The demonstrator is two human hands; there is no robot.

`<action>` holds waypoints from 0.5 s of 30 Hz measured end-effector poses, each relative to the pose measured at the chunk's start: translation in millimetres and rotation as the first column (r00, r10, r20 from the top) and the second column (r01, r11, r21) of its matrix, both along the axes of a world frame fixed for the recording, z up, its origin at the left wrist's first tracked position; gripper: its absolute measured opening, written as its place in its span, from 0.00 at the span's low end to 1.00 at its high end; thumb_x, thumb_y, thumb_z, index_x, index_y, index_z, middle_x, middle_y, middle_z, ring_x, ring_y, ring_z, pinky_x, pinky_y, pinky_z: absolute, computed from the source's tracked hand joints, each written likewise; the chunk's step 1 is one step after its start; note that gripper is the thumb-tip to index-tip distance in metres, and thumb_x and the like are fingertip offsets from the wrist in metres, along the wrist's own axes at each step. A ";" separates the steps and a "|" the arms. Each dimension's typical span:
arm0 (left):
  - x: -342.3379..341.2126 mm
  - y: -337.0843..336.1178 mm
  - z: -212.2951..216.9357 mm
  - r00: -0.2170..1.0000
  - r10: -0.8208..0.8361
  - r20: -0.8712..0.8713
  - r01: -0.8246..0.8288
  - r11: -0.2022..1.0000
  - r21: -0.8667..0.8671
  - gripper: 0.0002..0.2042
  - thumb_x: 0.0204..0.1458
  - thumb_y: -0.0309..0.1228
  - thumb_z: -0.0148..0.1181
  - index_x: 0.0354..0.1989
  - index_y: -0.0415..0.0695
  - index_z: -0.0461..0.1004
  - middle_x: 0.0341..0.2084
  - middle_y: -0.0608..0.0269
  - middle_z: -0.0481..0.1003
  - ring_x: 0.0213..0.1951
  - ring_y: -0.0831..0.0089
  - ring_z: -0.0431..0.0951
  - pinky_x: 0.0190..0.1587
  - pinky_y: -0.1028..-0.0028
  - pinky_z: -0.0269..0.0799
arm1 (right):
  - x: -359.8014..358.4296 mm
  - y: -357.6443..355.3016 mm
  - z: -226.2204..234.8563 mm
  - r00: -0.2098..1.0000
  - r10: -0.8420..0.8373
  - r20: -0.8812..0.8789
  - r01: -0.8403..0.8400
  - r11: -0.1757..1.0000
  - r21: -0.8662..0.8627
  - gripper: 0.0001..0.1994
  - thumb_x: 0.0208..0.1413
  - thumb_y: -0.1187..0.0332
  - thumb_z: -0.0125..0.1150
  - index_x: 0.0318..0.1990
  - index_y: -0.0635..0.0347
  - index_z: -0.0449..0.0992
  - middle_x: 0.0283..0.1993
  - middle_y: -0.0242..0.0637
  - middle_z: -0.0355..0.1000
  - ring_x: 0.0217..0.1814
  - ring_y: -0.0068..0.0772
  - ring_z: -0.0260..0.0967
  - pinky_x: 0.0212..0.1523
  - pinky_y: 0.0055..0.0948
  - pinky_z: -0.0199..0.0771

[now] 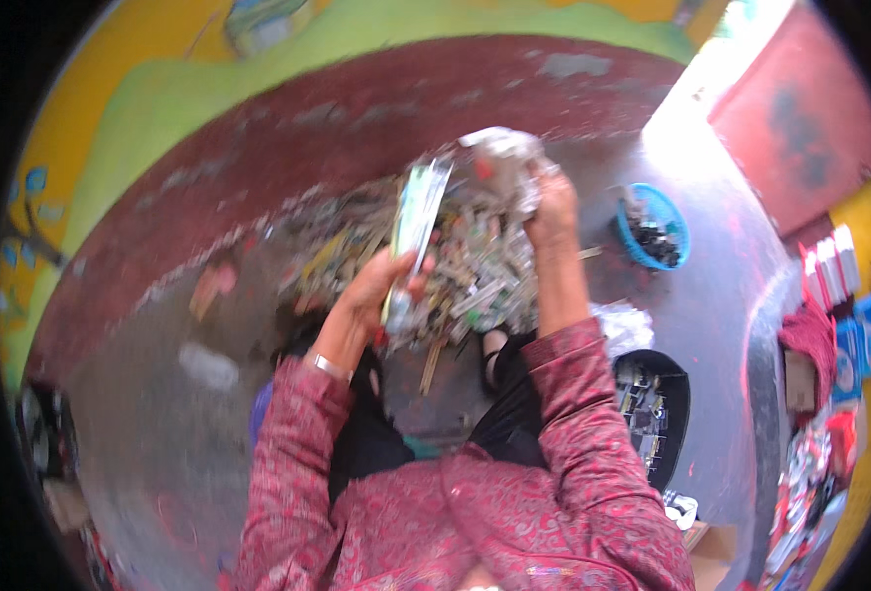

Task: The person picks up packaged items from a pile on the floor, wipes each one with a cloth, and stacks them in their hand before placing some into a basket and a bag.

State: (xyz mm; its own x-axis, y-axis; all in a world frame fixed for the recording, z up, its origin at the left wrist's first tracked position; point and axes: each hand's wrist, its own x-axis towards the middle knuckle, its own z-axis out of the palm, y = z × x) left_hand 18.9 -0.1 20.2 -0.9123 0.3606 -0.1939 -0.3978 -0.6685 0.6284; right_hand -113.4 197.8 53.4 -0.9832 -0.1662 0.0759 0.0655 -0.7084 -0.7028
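Note:
My left hand (381,284) is closed round a long, narrow, pale green and white strip (418,212), perhaps a flat packet, held upright. In my right hand (553,205) is a crumpled clear plastic bag (507,163) with a reddish patch; it is blurred by motion. The two hands are apart, the right one higher and farther away. Beneath them, a broad heap of scrap strips and plastic pieces (475,266) lies on the floor between my feet and the wall.
A blue plastic basket (679,219) with dark pieces stands at the right. Nearer me is a black tub (674,389) of small metallic parts, with white plastic (622,327) beside it. A maroon and green wall (356,108) curves behind the heap. Packages (864,335) line the right wall.

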 end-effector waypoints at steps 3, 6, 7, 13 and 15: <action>3.2 -10.8 -13.0 0.994 0.073 -0.078 -0.062 0.988 0.145 0.33 0.47 0.47 0.58 0.56 0.40 0.56 0.31 0.66 0.67 0.19 0.86 0.63 0.20 0.87 0.60 | 9.1 -4.4 -3.2 0.988 0.155 0.010 -0.154 0.988 -0.024 0.16 0.54 0.73 0.46 0.51 0.68 0.62 0.39 0.44 0.70 0.39 0.36 0.72 0.39 0.34 0.76; -0.2 -7.7 -14.1 0.986 0.113 -0.124 -0.096 0.986 0.138 0.40 0.40 0.57 0.56 0.56 0.39 0.55 0.32 0.65 0.67 0.18 0.86 0.62 0.20 0.87 0.60 | 27.4 4.9 12.8 0.960 0.273 -0.063 -0.267 0.960 0.084 0.17 0.55 0.67 0.47 0.51 0.65 0.63 0.37 0.43 0.70 0.37 0.34 0.72 0.37 0.33 0.77; -5.4 -8.8 -13.0 0.986 0.120 -0.117 -0.103 0.984 0.146 0.41 0.40 0.57 0.56 0.56 0.39 0.55 0.32 0.65 0.67 0.18 0.86 0.62 0.20 0.87 0.60 | 25.8 7.4 17.3 0.943 0.332 0.009 -0.332 0.942 0.052 0.16 0.56 0.61 0.48 0.45 0.64 0.67 0.34 0.41 0.71 0.34 0.32 0.72 0.35 0.31 0.76; -18.0 -9.6 -16.6 0.986 0.161 -0.031 -0.157 0.982 0.104 0.29 0.50 0.48 0.55 0.53 0.39 0.59 0.31 0.64 0.69 0.19 0.84 0.64 0.22 0.85 0.62 | 27.0 -5.5 6.2 0.928 0.373 -0.004 -0.289 0.725 0.625 0.11 0.49 0.62 0.59 0.21 0.56 0.70 0.19 0.22 0.64 0.19 0.13 0.56 0.20 0.16 0.55; -23.5 -12.1 -23.5 0.978 0.205 0.030 -0.207 0.972 0.107 0.24 0.52 0.41 0.54 0.53 0.39 0.60 0.29 0.64 0.69 0.20 0.83 0.65 0.22 0.85 0.63 | 30.0 -10.1 5.5 0.909 0.410 0.069 -0.348 0.659 0.667 0.10 0.49 0.62 0.59 0.24 0.58 0.72 0.20 0.24 0.66 0.21 0.13 0.59 0.20 0.16 0.56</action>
State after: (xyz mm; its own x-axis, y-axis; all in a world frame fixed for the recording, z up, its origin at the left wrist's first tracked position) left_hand -4.6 -12.2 -3.3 -0.9658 0.1853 -0.1814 -0.2553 -0.8016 0.5407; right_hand -83.4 187.7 58.9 -0.8190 -0.5605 -0.1227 0.1456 0.0038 -0.9893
